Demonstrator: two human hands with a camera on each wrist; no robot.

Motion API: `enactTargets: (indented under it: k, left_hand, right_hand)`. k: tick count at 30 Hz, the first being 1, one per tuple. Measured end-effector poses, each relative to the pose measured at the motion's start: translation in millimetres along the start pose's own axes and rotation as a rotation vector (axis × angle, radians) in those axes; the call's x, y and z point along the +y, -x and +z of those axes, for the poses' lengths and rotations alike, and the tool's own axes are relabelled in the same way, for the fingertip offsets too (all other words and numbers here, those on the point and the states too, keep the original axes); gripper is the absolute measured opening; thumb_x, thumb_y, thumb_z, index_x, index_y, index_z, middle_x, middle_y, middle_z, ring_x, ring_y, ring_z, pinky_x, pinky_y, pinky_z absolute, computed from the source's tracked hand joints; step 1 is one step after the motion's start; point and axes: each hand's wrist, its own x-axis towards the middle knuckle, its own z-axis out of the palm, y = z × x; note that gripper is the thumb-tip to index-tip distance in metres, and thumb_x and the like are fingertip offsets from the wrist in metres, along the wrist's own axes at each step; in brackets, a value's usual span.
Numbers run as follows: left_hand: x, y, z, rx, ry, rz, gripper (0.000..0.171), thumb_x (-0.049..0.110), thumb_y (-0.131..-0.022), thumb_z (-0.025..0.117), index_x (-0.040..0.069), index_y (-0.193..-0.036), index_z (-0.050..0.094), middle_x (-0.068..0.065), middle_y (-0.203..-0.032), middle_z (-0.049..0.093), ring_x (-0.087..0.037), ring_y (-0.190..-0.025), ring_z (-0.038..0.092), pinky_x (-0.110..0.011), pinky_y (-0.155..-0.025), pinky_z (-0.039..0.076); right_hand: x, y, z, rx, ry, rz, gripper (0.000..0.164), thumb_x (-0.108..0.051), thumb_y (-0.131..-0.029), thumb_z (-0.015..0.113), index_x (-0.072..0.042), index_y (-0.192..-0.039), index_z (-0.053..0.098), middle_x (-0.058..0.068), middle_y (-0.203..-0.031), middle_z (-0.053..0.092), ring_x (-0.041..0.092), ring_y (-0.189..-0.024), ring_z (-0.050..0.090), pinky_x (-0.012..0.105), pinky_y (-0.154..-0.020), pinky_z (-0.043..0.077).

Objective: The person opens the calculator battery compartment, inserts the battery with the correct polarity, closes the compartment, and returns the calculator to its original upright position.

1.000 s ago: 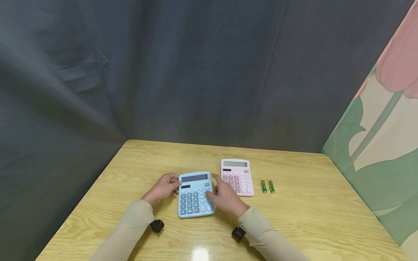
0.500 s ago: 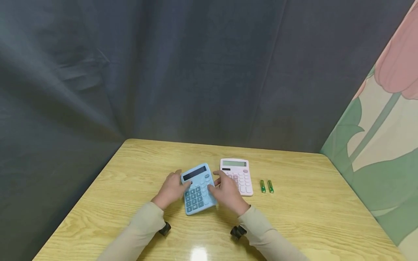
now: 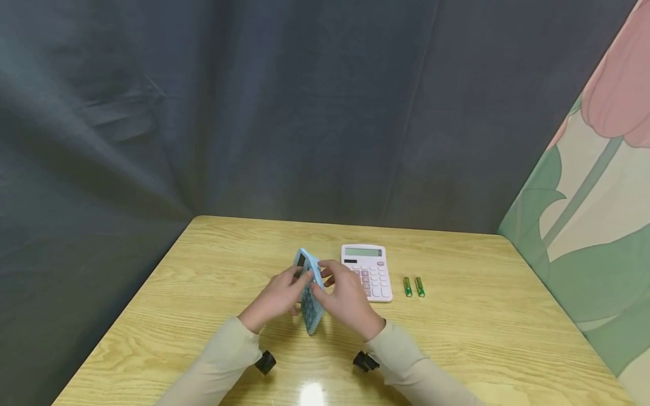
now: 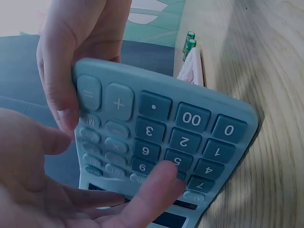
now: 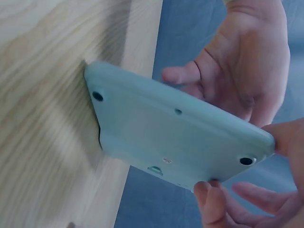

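A light-blue calculator (image 3: 311, 309) stands tilted up on its long edge on the wooden table, between both hands. My right hand (image 3: 349, 296) pinches its raised edge, thumb on the key side and fingers behind, as the right wrist view shows. On the key side is my left hand (image 3: 275, 298), its fingers extended and loose; one fingertip lies over the number keys (image 4: 192, 114) in the left wrist view. The plain back with dark round feet (image 5: 246, 161) faces the right wrist camera. The display is partly hidden by the left hand.
Just right of the hands, a pink calculator (image 3: 378, 277) lies face up, partly covered by the right hand. Two green batteries (image 3: 413, 287) lie beside it. A dark curtain (image 3: 325, 113) hangs behind the table (image 3: 482, 316); a flower-patterned panel (image 3: 604, 225) is at right.
The blue calculator has turned from lying face up to standing on its long edge, keys facing left. The left hand has moved right and now sits at its key side.
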Motion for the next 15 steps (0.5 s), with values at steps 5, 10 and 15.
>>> enactTargets:
  k: [5, 10, 15]
  left_hand:
    - [1.3, 3.6, -2.1, 0.031, 0.077, 0.011, 0.065, 0.048, -0.106, 0.041, -0.004, -0.144, 0.044, -0.021, -0.118, 0.061, -0.027, -0.087, 0.066, -0.042, -0.065, 0.060]
    - [0.1, 4.1, -4.8, 0.089, 0.113, 0.004, 0.057, 0.045, -0.106, 0.043, -0.005, -0.131, 0.056, -0.016, -0.101, 0.065, -0.021, -0.077, 0.065, -0.041, -0.063, 0.060]
    - [-3.0, 3.1, -8.0, 0.096, 0.145, 0.007, 0.050, 0.039, -0.108, 0.042, -0.005, -0.119, 0.063, -0.015, -0.091, 0.066, -0.020, -0.073, 0.065, -0.038, -0.059, 0.059]
  right_hand:
    - [-4.2, 5.1, 5.5, -0.012, 0.002, -0.089, 0.043, -0.019, -0.090, 0.073, -0.004, -0.129, 0.062, 0.009, -0.115, 0.068, 0.026, -0.099, 0.067, 0.036, -0.077, 0.055]
    - [-6.7, 8.7, 10.8, -0.038, -0.018, -0.150, 0.047, -0.022, -0.089, 0.075, -0.008, -0.131, 0.061, 0.007, -0.125, 0.065, 0.025, -0.107, 0.064, 0.036, -0.079, 0.055]
    - [-8.7, 9.2, 15.6, -0.055, -0.020, -0.176, 0.054, -0.023, -0.085, 0.079, -0.008, -0.133, 0.060, 0.008, -0.127, 0.066, 0.024, -0.110, 0.065, 0.037, -0.086, 0.056]
